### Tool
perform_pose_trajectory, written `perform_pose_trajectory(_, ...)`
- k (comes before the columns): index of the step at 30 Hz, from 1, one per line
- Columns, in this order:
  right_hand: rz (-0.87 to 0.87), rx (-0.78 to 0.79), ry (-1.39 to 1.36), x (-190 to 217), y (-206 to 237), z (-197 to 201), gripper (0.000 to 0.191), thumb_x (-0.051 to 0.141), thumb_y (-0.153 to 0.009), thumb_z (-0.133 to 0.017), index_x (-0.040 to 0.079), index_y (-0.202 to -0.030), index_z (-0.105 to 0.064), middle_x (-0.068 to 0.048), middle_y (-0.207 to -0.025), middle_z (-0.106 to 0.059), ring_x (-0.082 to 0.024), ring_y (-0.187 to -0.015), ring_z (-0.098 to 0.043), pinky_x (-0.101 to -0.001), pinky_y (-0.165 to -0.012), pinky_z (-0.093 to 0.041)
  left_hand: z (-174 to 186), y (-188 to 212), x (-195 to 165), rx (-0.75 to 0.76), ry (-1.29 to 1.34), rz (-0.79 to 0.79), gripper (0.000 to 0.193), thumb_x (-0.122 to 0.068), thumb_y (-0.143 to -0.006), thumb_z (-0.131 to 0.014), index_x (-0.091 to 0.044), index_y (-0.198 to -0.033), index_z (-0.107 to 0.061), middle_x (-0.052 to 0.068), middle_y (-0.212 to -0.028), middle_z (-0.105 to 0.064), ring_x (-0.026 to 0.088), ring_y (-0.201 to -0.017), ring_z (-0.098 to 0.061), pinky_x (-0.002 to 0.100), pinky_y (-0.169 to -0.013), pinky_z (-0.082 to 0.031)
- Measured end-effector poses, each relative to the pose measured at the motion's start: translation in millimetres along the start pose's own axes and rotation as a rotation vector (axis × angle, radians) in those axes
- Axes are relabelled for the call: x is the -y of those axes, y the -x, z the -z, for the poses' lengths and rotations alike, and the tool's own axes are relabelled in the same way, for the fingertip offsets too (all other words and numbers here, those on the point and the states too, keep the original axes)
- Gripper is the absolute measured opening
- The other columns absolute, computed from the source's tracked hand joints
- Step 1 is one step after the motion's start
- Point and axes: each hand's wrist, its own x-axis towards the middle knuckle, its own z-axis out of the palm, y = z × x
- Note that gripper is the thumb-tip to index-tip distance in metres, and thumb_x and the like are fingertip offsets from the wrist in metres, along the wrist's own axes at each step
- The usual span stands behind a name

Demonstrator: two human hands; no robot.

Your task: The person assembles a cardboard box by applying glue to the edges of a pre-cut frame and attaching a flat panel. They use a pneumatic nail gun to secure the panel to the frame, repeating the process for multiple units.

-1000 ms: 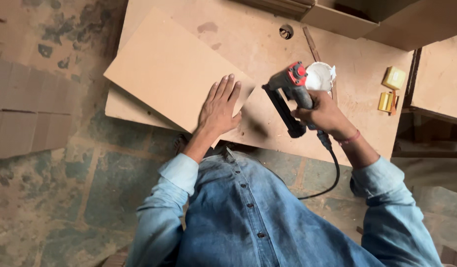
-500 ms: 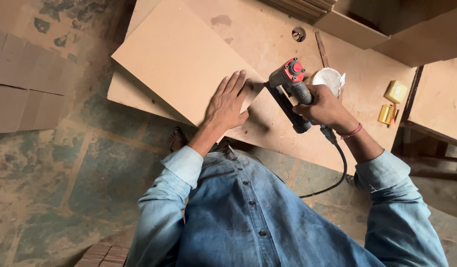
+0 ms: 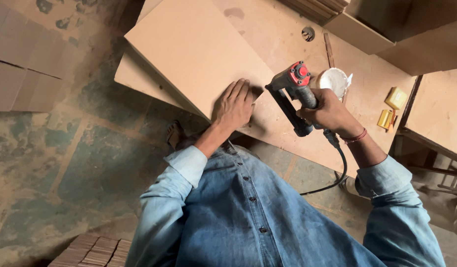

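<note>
Fingers (image 3: 238, 91) of the left hand (image 3: 233, 108) lie flat and spread on the tan rectangular fibreboard panel (image 3: 198, 54), grasping nothing; the right hand (image 3: 329, 112) is clenched around the black-and-red nail gun (image 3: 293, 94), nose beside the panel's corner. Both have drifted slightly leftward since earlier.

The nail gun's (image 3: 292, 96) nose was hidden behind the left hand (image 3: 234, 106). Right fingers (image 3: 312, 111) wrapped its grip, covering the trigger. Beyond it, the desk (image 3: 287, 39) ran off-frame.
</note>
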Motion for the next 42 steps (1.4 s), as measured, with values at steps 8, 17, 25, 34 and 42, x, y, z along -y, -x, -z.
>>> perform_pose_trajectory(8, 0.018, 0.055, 0.063, 11.0, 3.1, -17.0, 0.015, 0.01, -0.078, -0.074, 0.0, -0.082, -0.064, -0.004, -0.065, -0.061, -0.012, -0.059, -0.059, -0.0303, -0.053, -0.048, 2.4, 17.1, -4.1, -0.014, 0.046, 0.05, 0.036, -0.013, -0.091, -0.054, 0.008, -0.116, -0.069, 0.025, -0.141, -0.06, 0.037, -0.14, -0.051, 0.047, -0.122, -0.034)
perform_pose_trajectory(17, 0.001, 0.034, 0.115, 16.6, 10.7, -20.0, 0.017, 0.01, -0.078, -0.076, -0.001, -0.077, -0.063, -0.006, -0.063, -0.061, -0.013, -0.056, -0.059, -0.031, -0.052, -0.047, 4.8, 16.2, -5.1, -0.002, 0.096, 0.072, 0.038, -0.013, -0.09, -0.055, 0.007, -0.121, -0.067, 0.024, -0.143, -0.059, 0.037, -0.14, -0.05, 0.048, -0.12, -0.035)
perform_pose_trajectory(25, 0.029, 0.135, 0.06, 32.4, 31.8, -44.5, 0.017, 0.007, -0.077, -0.074, -0.001, -0.09, -0.067, -0.004, -0.065, -0.061, -0.011, -0.056, -0.057, -0.0295, -0.05, -0.046, 45.1, 66.9, -3.4, -0.105, 0.094, 0.047, 0.039, -0.017, -0.09, -0.065, 0.007, -0.121, -0.065, 0.024, -0.14, -0.059, 0.036, -0.137, -0.051, 0.05, -0.121, -0.034)
perform_pose_trajectory(34, -0.004, 0.145, 0.05, 32.1, 30.5, -61.3, 0.023, 0.006, -0.078, -0.073, -0.003, -0.099, -0.069, -0.003, -0.065, -0.063, -0.01, -0.054, -0.057, -0.0281, -0.047, -0.045, 51.5, 81.2, -2.2, -0.038, 0.099, 0.091, 0.041, -0.016, -0.087, -0.066, 0.003, -0.123, -0.065, 0.019, -0.141, -0.061, 0.033, -0.14, -0.05, 0.047, -0.123, -0.035)
perform_pose_trajectory(42, 0.046, 0.136, 0.106, 39.7, 40.4, -65.8, 0.027, 0.005, -0.076, -0.073, -0.002, -0.102, -0.069, -0.003, -0.063, -0.063, -0.009, -0.053, -0.057, -0.0272, -0.046, -0.045, 53.2, 86.4, -0.7, -0.051, 0.119, 0.065, 0.036, -0.017, -0.088, -0.066, 0.003, -0.119, -0.066, 0.02, -0.143, -0.06, 0.032, -0.141, -0.05, 0.048, -0.123, -0.034)
